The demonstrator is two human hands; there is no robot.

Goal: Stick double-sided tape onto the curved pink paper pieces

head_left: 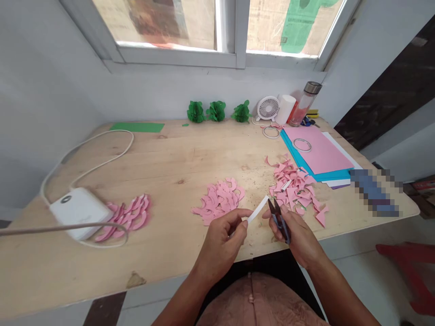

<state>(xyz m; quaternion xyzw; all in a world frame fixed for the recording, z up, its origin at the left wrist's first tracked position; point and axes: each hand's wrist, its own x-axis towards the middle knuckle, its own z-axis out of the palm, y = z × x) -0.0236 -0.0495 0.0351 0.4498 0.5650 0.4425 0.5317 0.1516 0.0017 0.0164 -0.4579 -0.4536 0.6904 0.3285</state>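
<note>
Between its thumb and fingers, my left hand [226, 237] pinches a narrow white strip [258, 208] that slants up to the right. My right hand [299, 233] is wrapped round a pair of thread snips [278, 219] with dark blades pointing up and away. The blade tips are close to the strip's upper end; whether they touch it I cannot tell. Just beyond my left hand lies a heap of curved pink paper pieces [220, 197]. Pink paper scraps [292, 185] are scattered beyond my right hand.
More curved pink pieces [136, 215] lie beside a white power bank [81, 213] with a cable. Green paper balls [215, 111], a small fan [268, 108] and a bottle [306, 104] line the wall. Pink sheets [319, 151] with a tape roll [302, 145] are at right.
</note>
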